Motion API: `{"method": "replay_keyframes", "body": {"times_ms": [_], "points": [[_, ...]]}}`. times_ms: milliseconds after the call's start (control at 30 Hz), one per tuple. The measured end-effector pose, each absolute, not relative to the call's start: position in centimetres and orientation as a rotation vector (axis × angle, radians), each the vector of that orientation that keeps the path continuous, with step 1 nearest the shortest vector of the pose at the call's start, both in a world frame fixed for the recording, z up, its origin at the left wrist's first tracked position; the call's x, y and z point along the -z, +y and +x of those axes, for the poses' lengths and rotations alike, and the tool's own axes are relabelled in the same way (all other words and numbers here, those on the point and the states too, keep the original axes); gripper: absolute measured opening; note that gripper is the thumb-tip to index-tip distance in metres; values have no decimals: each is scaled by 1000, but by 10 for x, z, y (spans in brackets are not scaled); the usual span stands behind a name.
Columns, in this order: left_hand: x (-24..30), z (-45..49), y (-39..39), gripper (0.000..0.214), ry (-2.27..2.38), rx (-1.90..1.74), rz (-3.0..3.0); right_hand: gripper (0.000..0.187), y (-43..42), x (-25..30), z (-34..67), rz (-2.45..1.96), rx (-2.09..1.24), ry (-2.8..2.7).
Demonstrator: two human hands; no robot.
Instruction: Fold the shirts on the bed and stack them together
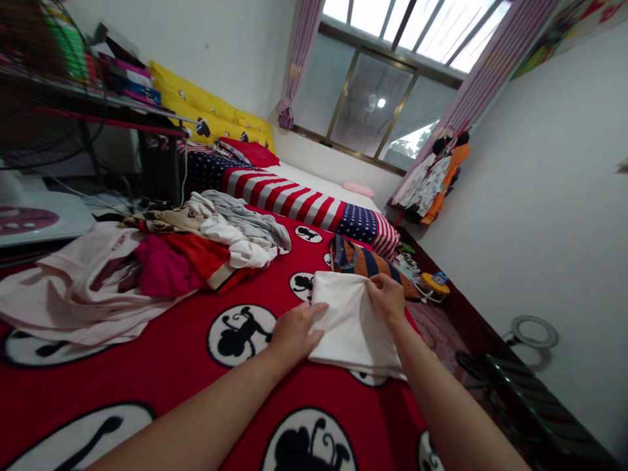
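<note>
A folded white cloth (349, 324) lies on the red blanket (196, 366) with black cartoon roundels. My left hand (294, 330) rests on the cloth's left edge, fingers pressed flat along it. My right hand (387, 297) pinches the cloth's far right corner between thumb and fingers. Just beyond the cloth lies a folded orange and navy striped garment (366, 260).
A heap of unfolded clothes (196, 245), pink, red, white and grey, lies to the left on the blanket. A stars-and-stripes bedcover (294, 199) and yellow pillows (206, 111) lie further back. A shelf (73, 91) stands at left; hanging clothes (432, 183) and a dark rack (530, 399) at right.
</note>
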State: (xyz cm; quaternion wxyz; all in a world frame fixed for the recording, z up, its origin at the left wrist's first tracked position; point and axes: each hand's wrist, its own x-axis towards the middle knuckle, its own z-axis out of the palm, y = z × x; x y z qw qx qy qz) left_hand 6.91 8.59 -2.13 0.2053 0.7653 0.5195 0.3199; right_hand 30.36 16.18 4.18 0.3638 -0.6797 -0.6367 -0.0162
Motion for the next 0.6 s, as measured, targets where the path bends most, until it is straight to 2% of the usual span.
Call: {"method": "replay_keyframes", "body": {"times_ms": [67, 133, 200, 300, 433, 600], "points": [[22, 70, 85, 63, 1500, -895, 2150, 27, 163, -39, 299, -1743, 134, -1600], [22, 71, 84, 68, 1549, -926, 2187, 26, 165, -28, 294, -1786, 175, -1619], [21, 72, 83, 65, 1539, -917, 2273, 23, 168, -15, 290, -1846, 149, -1682], [22, 73, 83, 60, 1473, -816, 2393, 27, 176, -4, 293, -1870, 78, -1763], [23, 74, 85, 59, 1460, -739, 2422, 27, 180, -17, 323, -1881, 48, -1789], [24, 74, 86, 59, 1455, -729, 2420, 29, 166, -34, 371, -1960, 182, -1632]]}}
